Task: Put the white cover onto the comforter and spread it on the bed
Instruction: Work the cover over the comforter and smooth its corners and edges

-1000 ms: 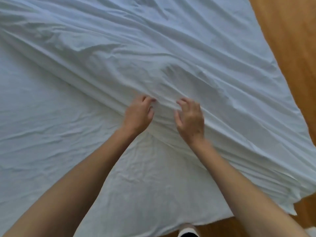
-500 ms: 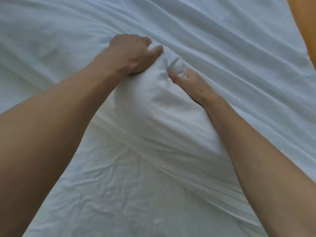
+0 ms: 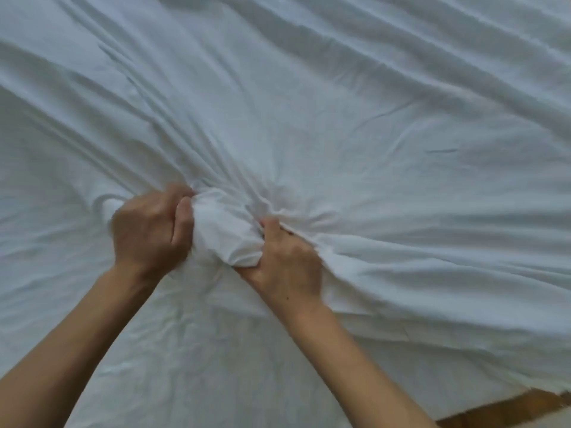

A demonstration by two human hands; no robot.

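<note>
The white cover (image 3: 355, 125) fills almost the whole head view, creased in long folds that run toward the middle. A thick bunch of white fabric (image 3: 225, 233) is gathered up between my hands. My left hand (image 3: 148, 230) is fisted on its left side, and my right hand (image 3: 287, 261) grips its right side. Whether the bunch holds comforter as well as cover, I cannot tell. A flatter white layer (image 3: 173, 350) lies under my forearms.
A strip of orange-brown wooden floor (image 3: 506, 409) shows at the bottom right, past the frayed-looking edge of the white fabric. Everything else in view is white bedding.
My hands went from lying on a fold to gripping it, and now both squeeze a tighter bunch lower in view. The view has shifted, so the floor shows only at bottom right.
</note>
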